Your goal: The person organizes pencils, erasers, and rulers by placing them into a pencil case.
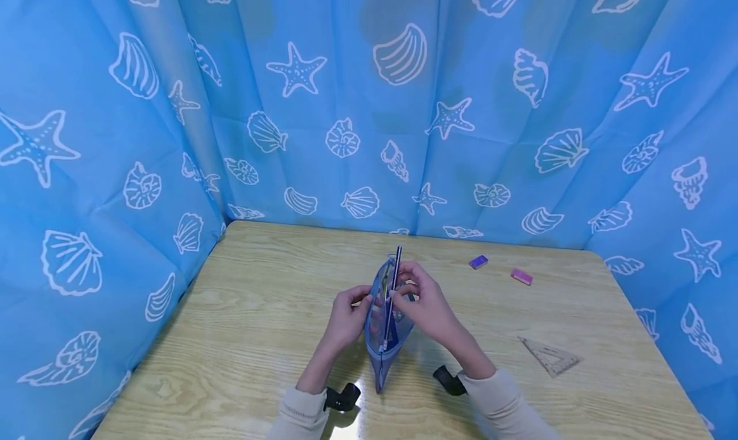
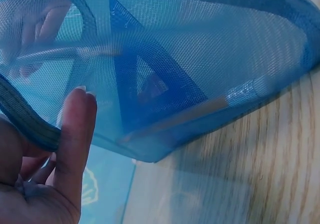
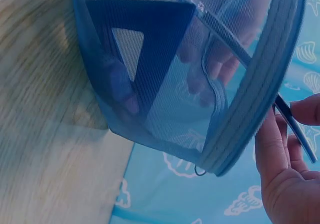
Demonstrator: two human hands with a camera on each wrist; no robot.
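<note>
A blue mesh zip pouch [image 1: 377, 366] stands with its mouth spread between both hands. My left hand [image 1: 346, 315] pinches the rim on the left side between thumb and fingers. With my right hand [image 1: 425, 303] I pinch a slim dark pencil [image 1: 398, 260] at the right side of the mouth. Its lower part is inside the pouch and its upper end sticks out past the rim. Through the mesh show a dark blue set square [image 3: 150, 49], a wooden-coloured stick with a pale end [image 2: 205, 107], and a blurred purple and pink item [image 3: 120, 84].
On the wooden table [image 1: 248, 318], a purple block [image 1: 478, 262] and a pink block [image 1: 521, 277] lie at the back right. A clear set square [image 1: 552, 357] lies to the right of my right forearm. A blue shell-print curtain [image 1: 357, 94] stands behind and at both sides.
</note>
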